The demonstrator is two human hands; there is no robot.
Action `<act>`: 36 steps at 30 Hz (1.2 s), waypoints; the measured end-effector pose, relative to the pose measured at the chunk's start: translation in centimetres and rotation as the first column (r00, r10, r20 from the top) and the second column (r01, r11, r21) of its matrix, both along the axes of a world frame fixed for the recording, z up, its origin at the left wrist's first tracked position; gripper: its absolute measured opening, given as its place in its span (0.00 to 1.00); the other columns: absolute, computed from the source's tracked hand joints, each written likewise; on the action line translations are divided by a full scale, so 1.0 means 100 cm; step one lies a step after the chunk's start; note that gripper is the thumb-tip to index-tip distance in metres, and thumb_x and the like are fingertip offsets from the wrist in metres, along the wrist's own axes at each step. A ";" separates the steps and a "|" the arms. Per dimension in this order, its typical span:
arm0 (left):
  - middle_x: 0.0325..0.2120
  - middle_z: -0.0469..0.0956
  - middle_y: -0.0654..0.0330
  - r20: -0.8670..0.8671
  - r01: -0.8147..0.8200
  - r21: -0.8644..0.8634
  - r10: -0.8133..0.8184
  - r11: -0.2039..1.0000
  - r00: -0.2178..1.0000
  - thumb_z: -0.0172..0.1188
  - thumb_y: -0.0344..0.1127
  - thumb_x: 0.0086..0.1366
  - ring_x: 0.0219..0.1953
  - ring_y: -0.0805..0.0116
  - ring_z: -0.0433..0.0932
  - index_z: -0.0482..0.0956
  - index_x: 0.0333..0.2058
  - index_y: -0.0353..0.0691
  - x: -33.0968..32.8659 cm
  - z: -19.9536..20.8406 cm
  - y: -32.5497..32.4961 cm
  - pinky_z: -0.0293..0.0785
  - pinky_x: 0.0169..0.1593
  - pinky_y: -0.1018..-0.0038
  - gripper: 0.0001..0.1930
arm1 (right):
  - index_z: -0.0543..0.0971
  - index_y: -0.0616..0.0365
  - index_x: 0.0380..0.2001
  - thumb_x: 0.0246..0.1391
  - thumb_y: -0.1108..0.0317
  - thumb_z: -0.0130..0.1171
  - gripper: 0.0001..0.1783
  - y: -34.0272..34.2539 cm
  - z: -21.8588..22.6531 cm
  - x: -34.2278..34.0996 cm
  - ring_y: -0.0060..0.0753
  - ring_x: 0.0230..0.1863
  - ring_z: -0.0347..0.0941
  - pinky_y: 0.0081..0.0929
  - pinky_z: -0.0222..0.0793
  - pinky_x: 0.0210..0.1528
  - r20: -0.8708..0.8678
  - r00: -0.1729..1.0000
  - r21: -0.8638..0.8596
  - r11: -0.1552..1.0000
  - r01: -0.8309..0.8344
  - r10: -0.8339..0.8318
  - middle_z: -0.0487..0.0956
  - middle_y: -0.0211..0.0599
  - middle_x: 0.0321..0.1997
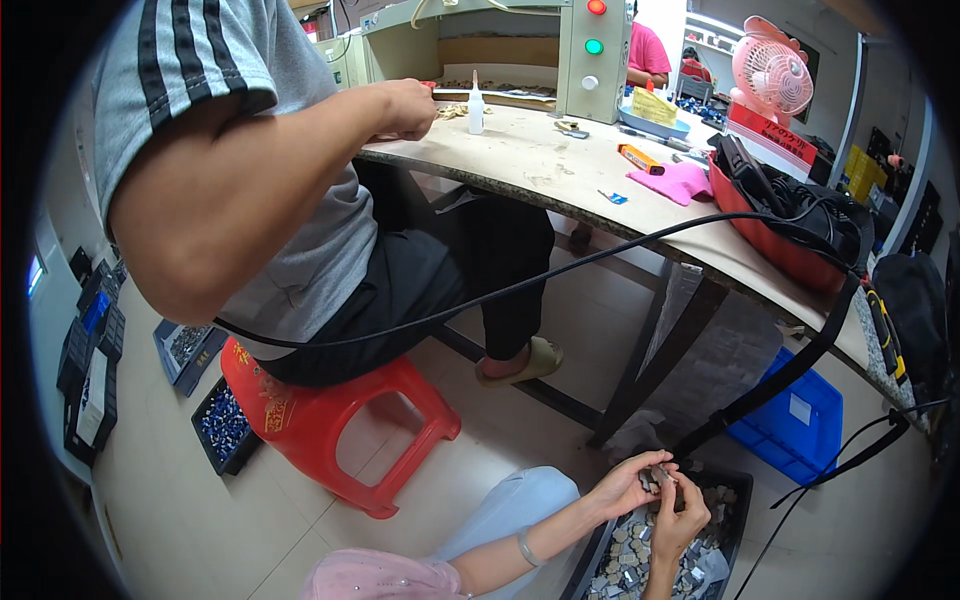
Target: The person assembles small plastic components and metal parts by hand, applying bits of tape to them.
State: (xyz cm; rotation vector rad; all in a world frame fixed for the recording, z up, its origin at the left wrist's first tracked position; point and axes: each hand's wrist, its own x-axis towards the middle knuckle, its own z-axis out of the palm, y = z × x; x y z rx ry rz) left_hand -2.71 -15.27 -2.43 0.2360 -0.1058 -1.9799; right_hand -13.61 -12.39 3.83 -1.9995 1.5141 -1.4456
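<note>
Over a black bin (pixel 744 500) of small silver and tan blocky pieces (pixel 625 560), my two hands meet. My left hand (pixel 630 485), with a bracelet on its wrist, is half-closed, palm up, around small metal-looking pieces. My right hand (pixel 680 520) pinches at a small greyish piece (pixel 657 476) by the left fingertips. The exact kind of these pieces is too small to make out. Some clear plastic film lies in the bin among the pieces.
A co-worker in a grey shirt (pixel 300 240) sits on a red stool (pixel 340 480) at the worktable (pixel 560 170). A black strap (pixel 790 370) and cable run from a red basket (pixel 760 235). Right of my bin lies a blue crate (pixel 800 420); a parts tray (pixel 225 425) stands left.
</note>
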 end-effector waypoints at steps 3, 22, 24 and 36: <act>0.41 0.74 0.56 0.028 -0.026 -0.009 0.027 1.000 0.999 0.51 0.40 0.65 0.45 0.67 0.73 0.74 0.41 0.39 0.001 0.000 0.000 0.70 0.50 0.65 0.12 | 0.78 0.67 0.31 0.51 0.73 0.56 0.08 0.000 0.004 0.002 0.27 0.28 0.75 0.21 0.67 0.34 0.146 0.989 0.095 0.995 -0.026 0.012 0.80 0.39 0.28; 0.31 0.70 0.65 0.163 0.003 -0.009 -0.002 1.000 0.987 0.51 0.37 0.66 0.30 0.76 0.71 0.71 0.40 0.40 0.002 0.016 0.001 0.69 0.29 0.81 0.09 | 0.75 0.68 0.36 0.57 0.71 0.53 0.09 -0.010 -0.001 -0.018 0.19 0.34 0.73 0.16 0.66 0.39 0.636 0.772 0.263 0.944 -0.197 -0.016 0.79 0.36 0.33; 0.29 0.69 0.66 0.208 0.037 -0.041 -0.028 0.998 0.978 0.50 0.38 0.67 0.27 0.78 0.70 0.71 0.42 0.39 0.001 0.025 0.002 0.67 0.25 0.84 0.10 | 0.75 0.68 0.37 0.57 0.72 0.53 0.09 -0.010 -0.003 -0.018 0.20 0.34 0.73 0.16 0.66 0.39 0.610 0.793 0.227 0.956 -0.185 0.009 0.78 0.35 0.34; 0.26 0.68 0.63 0.267 0.018 -0.203 0.038 0.979 0.963 0.48 0.39 0.68 0.25 0.79 0.69 0.70 0.43 0.33 -0.001 0.025 0.001 0.63 0.21 0.86 0.14 | 0.78 0.66 0.33 0.50 0.77 0.55 0.06 0.001 0.017 -0.001 0.31 0.32 0.74 0.24 0.68 0.36 0.161 0.987 0.062 0.998 0.018 -0.028 0.78 0.40 0.32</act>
